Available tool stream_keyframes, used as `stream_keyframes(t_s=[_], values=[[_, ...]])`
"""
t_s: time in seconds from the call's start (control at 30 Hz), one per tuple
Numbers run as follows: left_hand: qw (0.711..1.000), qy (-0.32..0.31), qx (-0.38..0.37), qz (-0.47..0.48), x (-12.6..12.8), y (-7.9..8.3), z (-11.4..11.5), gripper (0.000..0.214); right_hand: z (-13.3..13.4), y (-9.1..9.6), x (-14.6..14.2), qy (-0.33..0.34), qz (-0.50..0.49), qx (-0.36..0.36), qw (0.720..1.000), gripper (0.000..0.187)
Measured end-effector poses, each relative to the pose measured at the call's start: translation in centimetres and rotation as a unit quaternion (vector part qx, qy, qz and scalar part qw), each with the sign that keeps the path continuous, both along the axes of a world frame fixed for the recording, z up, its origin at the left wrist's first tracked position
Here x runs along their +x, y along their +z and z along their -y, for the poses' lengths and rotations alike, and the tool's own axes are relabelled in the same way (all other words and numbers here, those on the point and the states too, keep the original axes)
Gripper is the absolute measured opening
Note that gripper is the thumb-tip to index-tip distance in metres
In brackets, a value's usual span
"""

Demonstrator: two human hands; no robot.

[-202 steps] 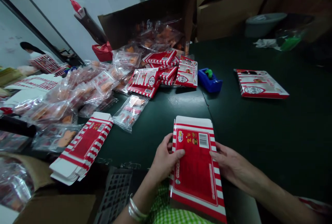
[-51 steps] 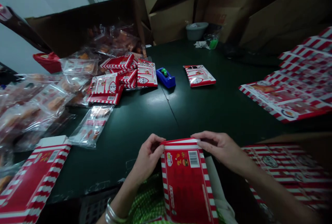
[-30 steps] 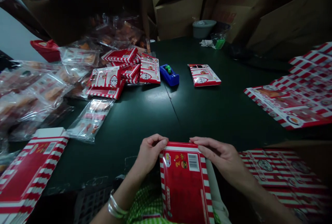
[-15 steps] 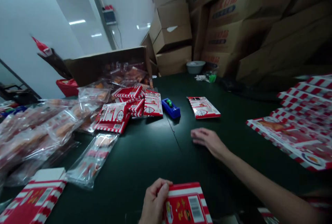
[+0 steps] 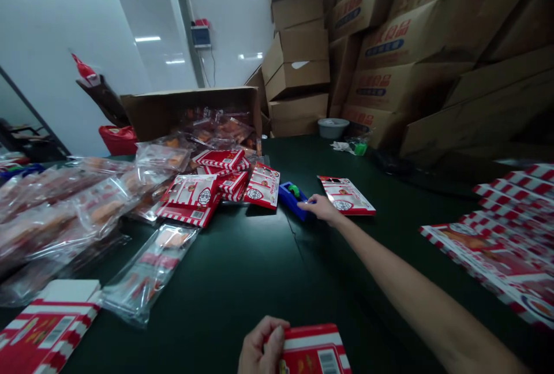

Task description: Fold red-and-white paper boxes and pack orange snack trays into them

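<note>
Head view. Left hand [image 5: 263, 346], low centre: thumb on the upper face, fingers bent around the edge, grasping a red-and-white striped flat cardboard box [image 5: 314, 339] by its upper left corner. Only the upper end of this box is in frame; printed back with barcode faces up, the lower part cut off by the picture's bottom edge. Box is at the near side of the dark green tabletop [image 5: 234, 264].

Right hand [image 5: 324, 209]: arm extended forward from the lower right. Fingertips meet the near end of a blue plastic tape dispenser [image 5: 289, 204] carrying a bright green roll core [image 5: 294, 190]. Fingers bent, thumb partly hidden; cannot tell whether they pinch the tape's end or the dispenser body.

Around the dispenser: immediately left, a red-and-white windowed box [image 5: 264, 185], tilted, beside a jumbled pile of similar striped boxes [image 5: 190, 198]. Right, behind the hand, a single windowed box [image 5: 348, 196] lying flat.

Left side: heap of clear plastic bags with orange-brown contents [image 5: 82, 206], reaching toward an open brown cardboard carton [image 5: 147, 117]. One clear bag [image 5: 151, 270] lies apart in front of the pile. Lower left corner, striped cartons with white end flaps [image 5: 43, 328].

Right edge: layered striped printed boxes [image 5: 511, 247], blurred. Far end: grey plastic basin [image 5: 333, 127] before stacked brown cartons [image 5: 398, 85].
</note>
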State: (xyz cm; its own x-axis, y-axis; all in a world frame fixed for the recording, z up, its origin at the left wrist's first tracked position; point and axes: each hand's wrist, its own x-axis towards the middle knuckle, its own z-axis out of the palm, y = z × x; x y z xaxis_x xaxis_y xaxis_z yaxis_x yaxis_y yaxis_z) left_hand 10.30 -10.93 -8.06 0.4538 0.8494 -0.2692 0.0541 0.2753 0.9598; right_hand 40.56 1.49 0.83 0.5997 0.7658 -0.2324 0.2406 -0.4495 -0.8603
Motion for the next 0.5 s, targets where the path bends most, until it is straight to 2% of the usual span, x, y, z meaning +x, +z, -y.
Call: stream_keyframes(t_s=[0.1, 0.2, 0.37, 0.5], values=[[0.998, -0.014, -0.041, 0.037, -0.2, 1.0, 0.0, 0.059, -1.4, 1.2, 0.3, -0.030, -0.071, -0.035, 0.996, 0.031], [0.995, -0.040, -0.073, 0.063, -0.3, 1.9, 0.0, 0.055, -1.9, 1.8, -0.4, -0.058, -0.118, -0.012, 0.991, 0.031], [0.990, -0.056, -0.086, 0.095, -0.3, 2.9, -0.1, 0.051, 0.9, 1.0, -2.3, -0.082, -0.158, 0.101, 0.979, 0.029], [0.992, -0.055, -0.082, 0.081, -0.4, 2.6, -0.2, 0.051, 2.9, -0.4, -3.4, -0.080, -0.205, 0.123, 0.968, 0.027]])
